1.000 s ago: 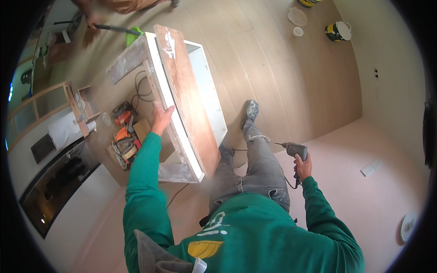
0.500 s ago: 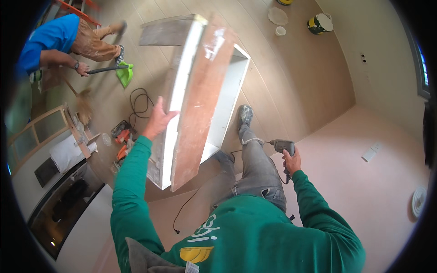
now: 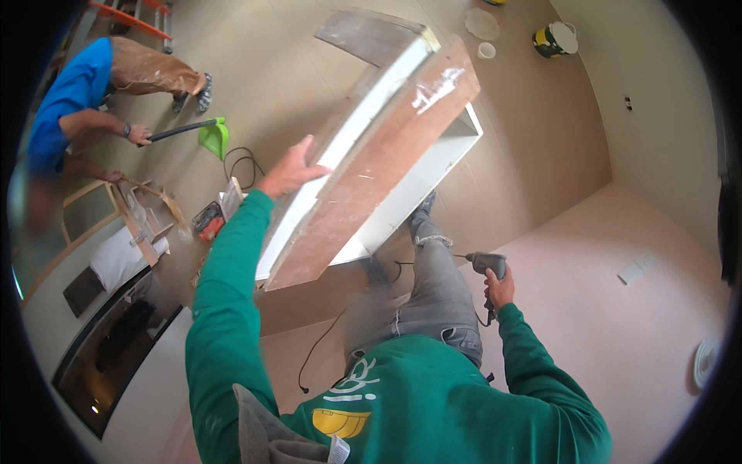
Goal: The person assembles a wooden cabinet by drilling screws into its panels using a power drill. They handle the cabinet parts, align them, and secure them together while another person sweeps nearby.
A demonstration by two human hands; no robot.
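Note:
My left hand grips the white edge of a box-like wooden cabinet, its thumb lying over that edge. The cabinet stands tilted in front of me, with a worn brown board on its upper side, white inner panels to the right and a greyish board jutting out at the far end. In my right hand is a grey corded power drill, held by its handle. Its thin bit points left, beside my leg and apart from the cabinet. The fingers' undersides on my left hand are hidden.
At the left, a co-worker in blue holds a green long-handled dustpan and a broom. An orange-black tool and cables lie on the floor. A paint bucket stands far right; a ladder is far left.
The cabinet has swung to the right and leans more, with my left hand moving along with it. My right hand keeps hold of the drill. The co-worker's broom has shifted nearer the wooden frame.

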